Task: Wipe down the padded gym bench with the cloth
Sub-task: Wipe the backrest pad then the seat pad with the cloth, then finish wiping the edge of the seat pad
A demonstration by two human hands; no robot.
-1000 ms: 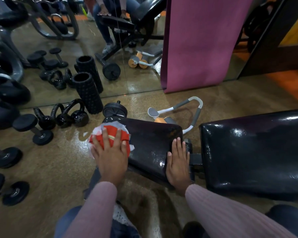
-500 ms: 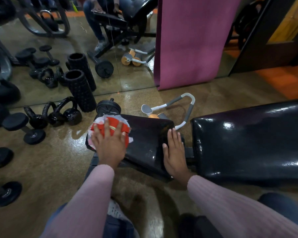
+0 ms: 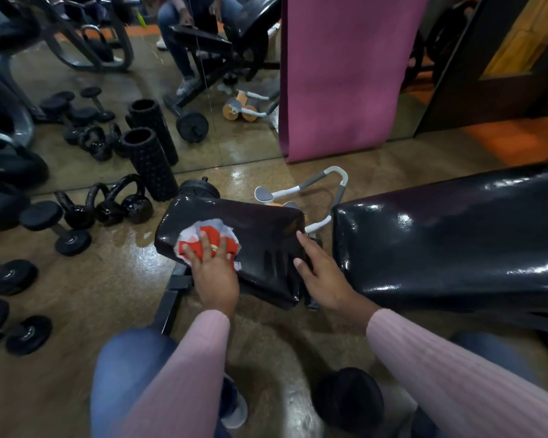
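Far left, black dumbbells (image 3: pixel 57 227) lie scattered on the floor (image 3: pixel 108 286); beside them stand kettlebells (image 3: pixel 130 202) and a ridged foam roller (image 3: pixel 151 164), upright against a mirror (image 3: pixel 114 90) that doubles them. Next comes the small seat pad (image 3: pixel 260 229) of the bench, black and glossy, tilted; the red and white cloth (image 3: pixel 209 240) lies crumpled on its left end; the left hand (image 3: pixel 214 275) presses flat on the cloth, fingers spread and straight, a ring on one finger. The right hand (image 3: pixel 321 273) rests on the pad's right edge, fingers extended and loosely apart, holding nothing. Behind the pad sits a white and grey ab roller (image 3: pixel 314 188) on the floor; a pink mat (image 3: pixel 345 74) stands upright against the mirror above it. To the right, just beside the seat pad with a narrow gap between, lies the long back pad (image 3: pixel 456 241), also black and shiny. Pink sleeves (image 3: pixel 440 374) and blue jeans (image 3: pixel 124 368) fill the lower edge.
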